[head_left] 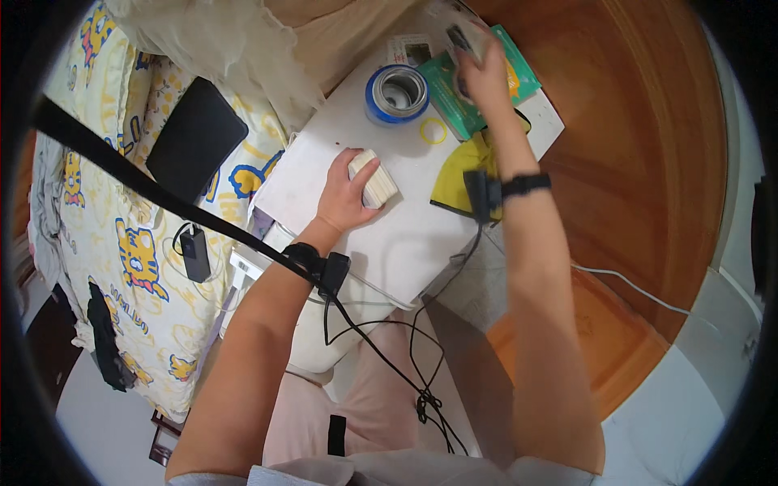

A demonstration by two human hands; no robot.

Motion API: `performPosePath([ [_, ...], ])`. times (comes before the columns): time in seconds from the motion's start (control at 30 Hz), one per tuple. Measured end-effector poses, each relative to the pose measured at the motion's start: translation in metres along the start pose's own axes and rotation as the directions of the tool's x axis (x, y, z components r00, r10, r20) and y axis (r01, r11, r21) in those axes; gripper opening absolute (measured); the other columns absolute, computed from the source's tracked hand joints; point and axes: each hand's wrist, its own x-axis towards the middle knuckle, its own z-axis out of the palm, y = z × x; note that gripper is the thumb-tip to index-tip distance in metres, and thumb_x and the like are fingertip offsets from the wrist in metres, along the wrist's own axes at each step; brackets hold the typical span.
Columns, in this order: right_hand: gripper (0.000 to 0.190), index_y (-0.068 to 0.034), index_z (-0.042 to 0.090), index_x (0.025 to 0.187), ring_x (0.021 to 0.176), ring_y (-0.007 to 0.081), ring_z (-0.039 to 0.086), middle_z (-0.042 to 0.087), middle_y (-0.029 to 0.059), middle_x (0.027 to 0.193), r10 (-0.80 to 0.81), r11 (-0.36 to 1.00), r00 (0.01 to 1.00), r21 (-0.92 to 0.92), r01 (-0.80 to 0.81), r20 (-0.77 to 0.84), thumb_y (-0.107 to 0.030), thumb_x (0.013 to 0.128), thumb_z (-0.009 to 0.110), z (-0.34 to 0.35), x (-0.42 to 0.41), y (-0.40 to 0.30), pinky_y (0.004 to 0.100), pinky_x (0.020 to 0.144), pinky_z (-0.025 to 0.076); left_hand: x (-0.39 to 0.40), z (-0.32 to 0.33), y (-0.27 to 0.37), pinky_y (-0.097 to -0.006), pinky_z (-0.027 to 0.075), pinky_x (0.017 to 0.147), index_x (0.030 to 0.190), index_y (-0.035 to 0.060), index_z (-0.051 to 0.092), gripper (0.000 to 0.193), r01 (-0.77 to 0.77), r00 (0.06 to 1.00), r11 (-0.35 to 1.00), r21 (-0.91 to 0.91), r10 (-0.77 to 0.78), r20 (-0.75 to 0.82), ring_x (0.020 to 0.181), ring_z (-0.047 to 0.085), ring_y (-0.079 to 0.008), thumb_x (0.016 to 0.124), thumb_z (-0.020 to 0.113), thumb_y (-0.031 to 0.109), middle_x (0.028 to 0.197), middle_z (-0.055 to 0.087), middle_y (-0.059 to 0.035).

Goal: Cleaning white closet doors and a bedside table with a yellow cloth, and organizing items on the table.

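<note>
My left hand (348,192) grips a pale, cream block-like stack (378,182) on the white tabletop (401,237); whether it is cards or a solid block I cannot tell. At the far right of the table, my right hand (484,73) holds a clear, glossy item (457,41) with a dark patch, blurred and partly hidden by the fingers. Below that hand lies a green book (447,91). An open blue container with a metal interior (397,96) stands between the hands, a yellow ring (433,130) beside it. Yellow fabric with dark edging (459,176) lies under my right forearm.
A printed card (408,50) lies behind the container. On the bed at left are a black flat case (197,140) and a black power bank (195,255) with a cable. Black cables (428,398) run from both wrist devices over my lap. A sheer curtain (237,48) hangs at the back.
</note>
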Motion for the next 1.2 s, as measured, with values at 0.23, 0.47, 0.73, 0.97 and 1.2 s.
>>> performPosePath([
  [0.23, 0.049, -0.003, 0.041, 0.128, 0.101, 0.0177, 0.059, 0.056, 0.0059, 0.116, 0.781, 0.225, 0.591, 0.793, -0.567, 0.200, -0.003, 0.084, 0.063, -0.060, -0.143, -0.097, 0.0294, 0.084, 0.049, -0.001, -0.005, 0.001, -0.0439, 0.038, 0.097, 0.127, 0.0124, 0.047, 0.080, 0.044, 0.997, 0.999, -0.032, -0.046, -0.065, 0.113, 0.043, -0.0405, 0.053, 0.078, 0.018, 0.122, 0.041, -0.0225],
  [0.47, 0.038, 0.002, 0.049, 0.118, 0.106, 0.0147, 0.054, 0.057, 0.0075, 0.115, 0.755, 0.150, 0.597, 0.814, -0.561, 0.273, 0.005, 0.082, 0.061, -0.014, -0.250, -0.137, 0.0267, 0.093, 0.042, -0.048, -0.007, 0.039, -0.0403, 0.036, 0.096, 0.138, -0.0006, 0.020, 0.100, 0.235, 0.951, 0.928, -0.288, -0.281, -0.131, 0.110, 0.040, -0.0343, 0.060, 0.080, 0.017, 0.120, 0.037, -0.0209],
  [0.73, 0.038, -0.005, 0.060, 0.105, 0.101, 0.0236, 0.051, 0.053, 0.0110, 0.104, 0.615, 0.607, 0.781, 0.567, -0.557, 0.109, 0.012, 0.071, 0.058, 0.026, -0.263, -0.164, 0.0333, 0.092, 0.041, -0.073, 0.002, 0.047, -0.0379, 0.037, 0.099, 0.134, 0.0006, 0.024, 0.091, 0.262, 0.935, 0.850, -0.457, -0.342, -0.100, 0.116, 0.043, -0.0273, 0.064, 0.080, 0.015, 0.123, 0.038, -0.0169],
  [0.97, 0.050, -0.004, 0.054, 0.111, 0.105, 0.0339, 0.052, 0.053, 0.0149, 0.109, 0.459, 0.721, 0.875, 0.510, -0.469, 0.155, 0.016, 0.066, 0.046, 0.017, -0.270, -0.154, 0.0405, 0.095, 0.040, -0.073, -0.001, 0.044, -0.0383, 0.035, 0.101, 0.130, -0.0019, 0.028, 0.092, 0.251, 0.961, 0.892, -0.375, -0.278, -0.018, 0.118, 0.040, -0.0300, 0.061, 0.083, 0.022, 0.126, 0.036, -0.0184],
  [1.2, 0.055, -0.003, 0.042, 0.123, 0.117, 0.0349, 0.043, 0.044, 0.0184, 0.122, 0.342, 0.765, 0.902, 0.479, -0.430, 0.263, 0.013, 0.070, 0.046, 0.000, -0.269, -0.159, 0.0391, 0.102, 0.035, -0.065, -0.001, 0.043, -0.0383, 0.034, 0.102, 0.133, -0.0021, 0.027, 0.099, 0.146, 0.988, 0.942, -0.302, -0.152, 0.002, 0.121, 0.039, -0.0315, 0.059, 0.085, 0.029, 0.131, 0.033, -0.0197],
])
